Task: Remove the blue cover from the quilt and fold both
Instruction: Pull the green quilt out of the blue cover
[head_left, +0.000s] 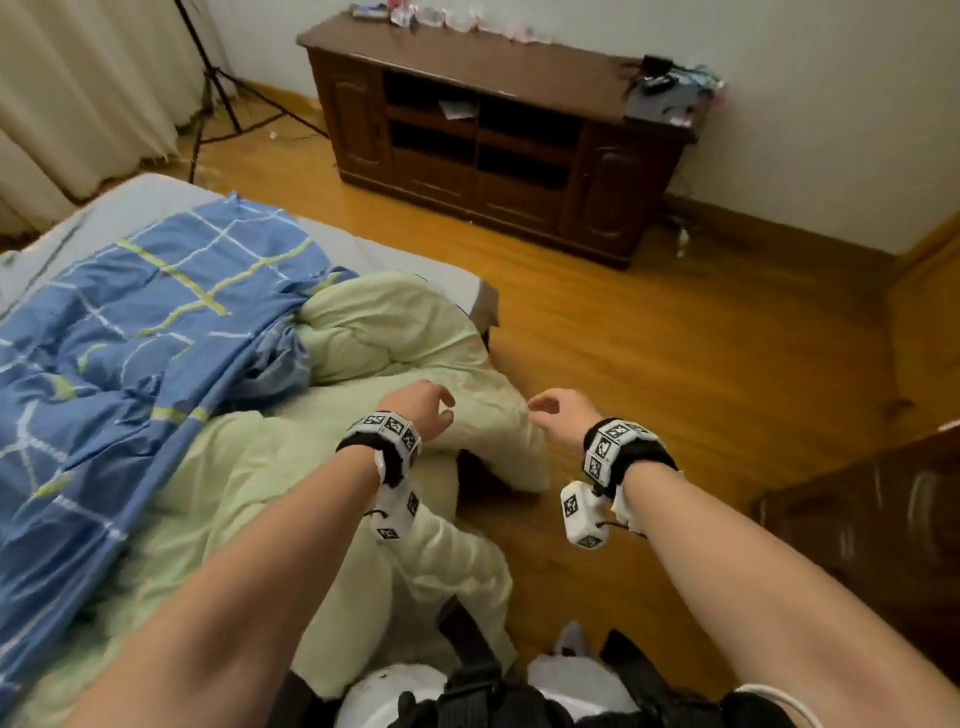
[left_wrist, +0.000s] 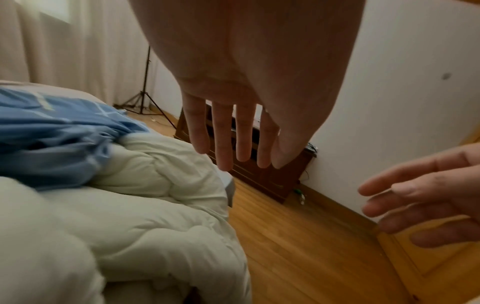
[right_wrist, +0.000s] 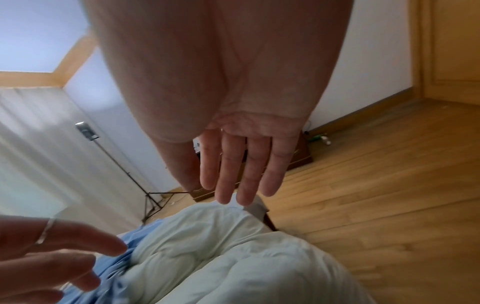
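Meanwhile, a person reaches both bare hands over the foot of a bed, each grip released and holding nothing: the left hand hovers above the pale green quilt, fingers loosely spread, and the right hand hangs beside it over the wooden floor. A blue cover lies bunched on the bed's left, peeled partway back, with the bared quilt end spilling over the bed's edge.

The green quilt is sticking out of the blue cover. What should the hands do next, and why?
Probably lower both hands and grab the quilt corner. The left hand and right hand hover open above it, holding nothing, and the blue cover still wraps its far part.
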